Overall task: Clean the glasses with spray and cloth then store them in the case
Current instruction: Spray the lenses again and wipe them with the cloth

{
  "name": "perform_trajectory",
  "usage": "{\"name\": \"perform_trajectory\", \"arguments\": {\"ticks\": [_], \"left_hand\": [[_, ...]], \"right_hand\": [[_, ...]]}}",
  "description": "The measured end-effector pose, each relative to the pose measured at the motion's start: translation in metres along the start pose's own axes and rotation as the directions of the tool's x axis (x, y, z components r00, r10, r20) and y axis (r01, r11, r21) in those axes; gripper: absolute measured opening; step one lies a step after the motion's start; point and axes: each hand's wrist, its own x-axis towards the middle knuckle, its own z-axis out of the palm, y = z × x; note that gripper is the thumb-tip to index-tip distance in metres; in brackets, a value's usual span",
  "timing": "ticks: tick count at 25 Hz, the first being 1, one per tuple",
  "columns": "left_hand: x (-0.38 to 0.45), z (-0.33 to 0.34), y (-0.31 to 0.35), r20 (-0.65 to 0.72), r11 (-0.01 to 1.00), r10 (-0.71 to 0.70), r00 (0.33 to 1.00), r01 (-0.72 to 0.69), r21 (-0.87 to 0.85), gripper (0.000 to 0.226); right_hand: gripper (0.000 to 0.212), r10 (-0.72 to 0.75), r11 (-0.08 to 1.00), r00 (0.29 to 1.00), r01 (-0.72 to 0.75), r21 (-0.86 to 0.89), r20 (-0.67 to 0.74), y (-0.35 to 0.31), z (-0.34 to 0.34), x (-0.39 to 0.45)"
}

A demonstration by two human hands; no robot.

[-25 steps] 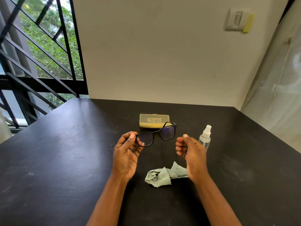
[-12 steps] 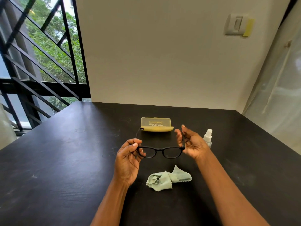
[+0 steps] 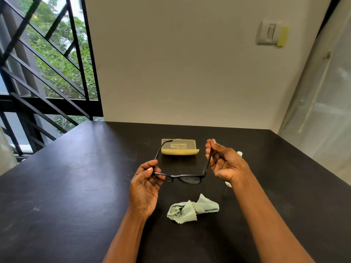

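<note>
Black-framed glasses [image 3: 182, 177] hang above the black table [image 3: 66, 186], both temple arms unfolded and pointing away from me. My left hand [image 3: 145, 184] pinches the left hinge corner. My right hand [image 3: 225, 162] grips the right temple arm. A closed yellow glasses case [image 3: 179, 147] lies beyond the glasses. A crumpled pale green cloth [image 3: 192, 208] rests on the table below them. The clear spray bottle [image 3: 239, 153] stands behind my right hand, mostly hidden, with only its white top and a bit of its base showing.
A cream wall rises just past the table's far edge, with a wall switch [image 3: 269, 35] high on the right. A black-barred window [image 3: 47, 73] is at the left. A translucent curtain [image 3: 322, 101] hangs by the table's right edge.
My right hand took hold of the right temple arm. The glasses swung level with both arms unfolded, and both hands rose slightly toward the case. The bottle became hidden behind my right hand.
</note>
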Motion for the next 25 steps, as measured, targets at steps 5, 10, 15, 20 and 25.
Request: {"name": "perform_trajectory", "arguments": {"ticks": [5,10,15,20,25], "left_hand": [[-0.002,0.002,-0.005,-0.074,0.988,0.014,0.997,-0.003,0.154,0.025],[-0.012,0.01,-0.012,0.049,0.804,0.276,0.96,-0.258,0.536,0.019],[-0.02,0.033,-0.022,0.318,0.537,0.335,0.887,-0.457,0.71,0.035],[-0.02,0.038,-0.032,0.382,0.251,0.541,0.749,-0.577,0.777,0.03],[-0.021,0.031,-0.034,0.316,0.253,0.602,0.733,-0.551,0.796,0.03]], "right_hand": [[0.008,-0.185,0.961,0.982,0.189,-0.201,0.042,-0.007,0.018,-0.018],[0.004,-0.423,0.805,0.905,0.398,-0.44,0.045,0.006,0.033,-0.028],[0.007,-0.69,0.464,0.714,0.559,-0.687,0.115,0.035,0.038,-0.023],[0.009,-0.788,0.193,0.549,0.647,-0.738,0.276,0.064,0.04,-0.026],[0.009,-0.799,0.102,0.476,0.71,-0.697,0.368,0.078,0.041,-0.024]]}}
